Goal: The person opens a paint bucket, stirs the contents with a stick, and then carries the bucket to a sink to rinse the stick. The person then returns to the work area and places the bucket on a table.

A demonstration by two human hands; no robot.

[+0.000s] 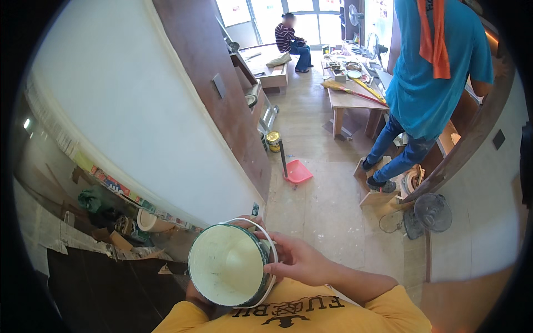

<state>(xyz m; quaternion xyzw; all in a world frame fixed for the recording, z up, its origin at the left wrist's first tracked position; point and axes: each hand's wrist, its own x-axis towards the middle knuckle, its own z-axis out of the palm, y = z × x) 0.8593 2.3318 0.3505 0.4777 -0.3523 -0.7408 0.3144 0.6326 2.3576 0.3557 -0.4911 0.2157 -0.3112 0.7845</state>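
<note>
A paint bucket (202,266) with a dark green outside and a white wire handle is held tilted in front of my chest. Pale, creamy paint coats its inner wall and bottom. My right hand (297,259) grips the bucket's right side, thumb near the rim and handle. Beneath the bucket comes my left forearm, mostly hidden. Fingers of my left hand (251,220) show past the far rim, curled against the bucket's outside; the palm is out of sight.
A person in a blue shirt (438,83) stands on a wooden step (380,197) at right. A pink dustpan (298,172) and yellow can (273,139) are on the floor. A standing fan (433,213) is right. A cluttered low table (355,100) and seated person (291,41) are farther off.
</note>
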